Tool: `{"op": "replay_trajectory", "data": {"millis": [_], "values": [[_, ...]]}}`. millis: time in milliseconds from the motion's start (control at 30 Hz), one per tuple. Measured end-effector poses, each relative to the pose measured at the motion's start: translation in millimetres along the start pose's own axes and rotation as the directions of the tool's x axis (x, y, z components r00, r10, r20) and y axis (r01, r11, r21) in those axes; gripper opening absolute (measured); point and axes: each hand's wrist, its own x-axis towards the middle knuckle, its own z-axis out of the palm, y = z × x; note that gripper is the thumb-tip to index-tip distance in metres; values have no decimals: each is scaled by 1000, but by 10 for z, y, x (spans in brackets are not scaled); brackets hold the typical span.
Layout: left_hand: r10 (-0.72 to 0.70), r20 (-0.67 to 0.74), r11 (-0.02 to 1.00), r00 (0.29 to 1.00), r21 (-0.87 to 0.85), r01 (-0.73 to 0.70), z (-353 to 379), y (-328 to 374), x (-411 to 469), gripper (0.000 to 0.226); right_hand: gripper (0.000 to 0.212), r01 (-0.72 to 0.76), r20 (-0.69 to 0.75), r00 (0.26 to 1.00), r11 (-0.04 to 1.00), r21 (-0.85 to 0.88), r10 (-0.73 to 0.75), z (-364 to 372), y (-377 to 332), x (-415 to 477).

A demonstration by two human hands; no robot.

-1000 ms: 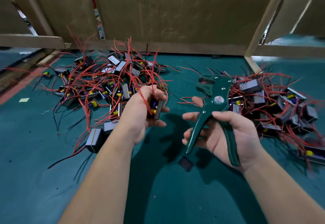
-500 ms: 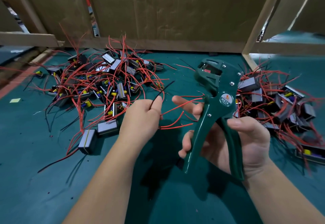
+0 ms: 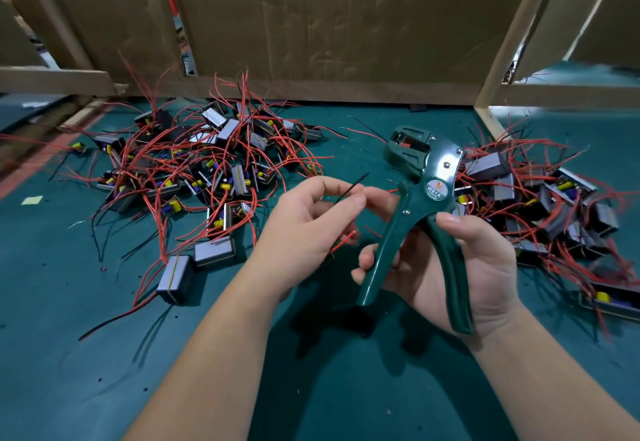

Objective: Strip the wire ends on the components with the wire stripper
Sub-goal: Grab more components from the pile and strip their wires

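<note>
Now, L hand (image 3: 304,229) fingers pinch a black wire (image 3: 356,182); R hand (image 3: 485,267) fingers wrap the wire stripper (image 3: 433,177) handles.

Green wire stripper (image 3: 437,193) stands upright, handles spread, between 2 piles of red-wired components (image 3: 194,177).

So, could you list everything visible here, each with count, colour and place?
wire stripper: one, dark green, in the right hand, handles apart.
black wire: one, black, pinched by the left hand.
red wires: a few, red, below the left hand's fingers.
left pile of components: many, grey with red wires, mat's left side.
right pile of components: many, same colours, mat's right side.
table mat: one, teal, under everything.
cardboard wall: one, brown, behind the piles.
yellow slip: one, yellow, far left on the mat.
left hand: one, centre.
right hand: one, right of centre.
</note>
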Motion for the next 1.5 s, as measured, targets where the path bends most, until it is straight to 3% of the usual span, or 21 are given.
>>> {"op": "replay_trajectory", "data": {"millis": [167,333,433,567,800,1033,1500], "values": [[77,-57,997,995,25,-76,-5,2,15,6,81,27,-55,998,998,-54,-30,-25,-32,-29],[84,-257,991,963,-77,-107,-51,61,34,9,72,92,-179,977,986,-140,-116,-83,-94,-34],[136,-302,977,943,-116,-178,-106,119,33,12,64,-3,-190,981,989,-146,-25,-96,-70,-39],[140,-284,972,948,-143,-187,-96,167,-6,4,64,-146,-87,987,980,-138,135,-37,65,-35],[136,-269,973,954,-144,-179,-86,187,-25,9,46,-171,99,979,981,-93,180,10,145,-51],[181,-258,967,949,-129,-219,-97,167,-8,9,34,-220,-13,975,964,-148,220,12,135,-59],[192,-259,972,947,-80,-219,-108,106,26,7,40,-212,-98,976,956,-204,196,35,155,-52]]}}
